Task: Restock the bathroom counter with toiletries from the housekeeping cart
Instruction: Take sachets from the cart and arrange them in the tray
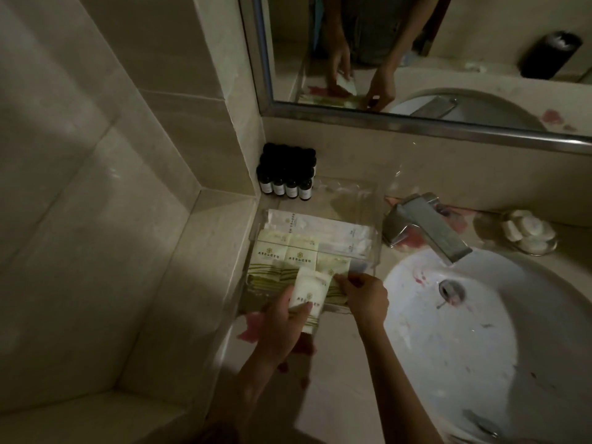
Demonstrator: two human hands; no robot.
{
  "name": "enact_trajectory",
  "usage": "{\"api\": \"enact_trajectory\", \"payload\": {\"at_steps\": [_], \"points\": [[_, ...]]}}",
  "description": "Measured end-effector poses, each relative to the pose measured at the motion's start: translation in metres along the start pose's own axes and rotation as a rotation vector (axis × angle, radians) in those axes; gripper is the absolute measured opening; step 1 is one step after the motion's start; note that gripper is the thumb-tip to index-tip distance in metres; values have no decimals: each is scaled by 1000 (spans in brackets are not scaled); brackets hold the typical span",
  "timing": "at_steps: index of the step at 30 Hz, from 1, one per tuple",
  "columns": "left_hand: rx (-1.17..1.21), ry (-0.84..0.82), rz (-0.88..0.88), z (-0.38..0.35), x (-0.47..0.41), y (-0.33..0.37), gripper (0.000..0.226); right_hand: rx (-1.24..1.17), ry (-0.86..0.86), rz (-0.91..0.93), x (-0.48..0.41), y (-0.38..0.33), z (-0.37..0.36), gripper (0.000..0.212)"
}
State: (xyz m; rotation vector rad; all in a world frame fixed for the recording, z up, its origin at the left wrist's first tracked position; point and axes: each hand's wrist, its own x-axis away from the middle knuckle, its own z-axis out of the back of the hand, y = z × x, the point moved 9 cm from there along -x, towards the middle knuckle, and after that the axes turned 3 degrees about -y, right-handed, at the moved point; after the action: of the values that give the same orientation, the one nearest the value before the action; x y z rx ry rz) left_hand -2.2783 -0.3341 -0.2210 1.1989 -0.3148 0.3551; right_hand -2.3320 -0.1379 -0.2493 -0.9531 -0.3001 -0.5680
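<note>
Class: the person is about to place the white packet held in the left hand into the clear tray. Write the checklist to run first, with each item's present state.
1. Left hand grips the white packet: ok.
2. Clear tray has bare room at its back: ok.
3. Right hand clear of the tray's front: not ok, its fingertips are at the cream packets there.
4. Right hand's hold on those packets: cannot tell.
5. Dark bottles upright, outside the tray: ok.

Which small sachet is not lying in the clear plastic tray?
The white paper sachet gripped by the left hand; all others lie flat inside the clear plastic tray.
</note>
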Motion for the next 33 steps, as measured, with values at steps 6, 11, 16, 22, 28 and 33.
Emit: {"api": "enact_trajectory", "payload": {"at_steps": [6,11,16,22,28,33], "points": [[26,-32,-11,-9,-2,16,25,-66,11,10,0,2,1,24],[57,-57,22,-13,-10,7,32,-214,-64,30,-1,8,-2,11],[63,-94,35,-14,-7,3,23,-392,-60,-26,2,10,-6,6],[90,-95,24,-14,-5,5,29,-555,-82,-115,-1,3,-14,6],[89,-89,38,-11,-2,7,25,-350,51,-36,-1,-11,-3,12],[98,-100,60,-11,-1,6,25,-160,154,15,1,-11,7,24]]}}
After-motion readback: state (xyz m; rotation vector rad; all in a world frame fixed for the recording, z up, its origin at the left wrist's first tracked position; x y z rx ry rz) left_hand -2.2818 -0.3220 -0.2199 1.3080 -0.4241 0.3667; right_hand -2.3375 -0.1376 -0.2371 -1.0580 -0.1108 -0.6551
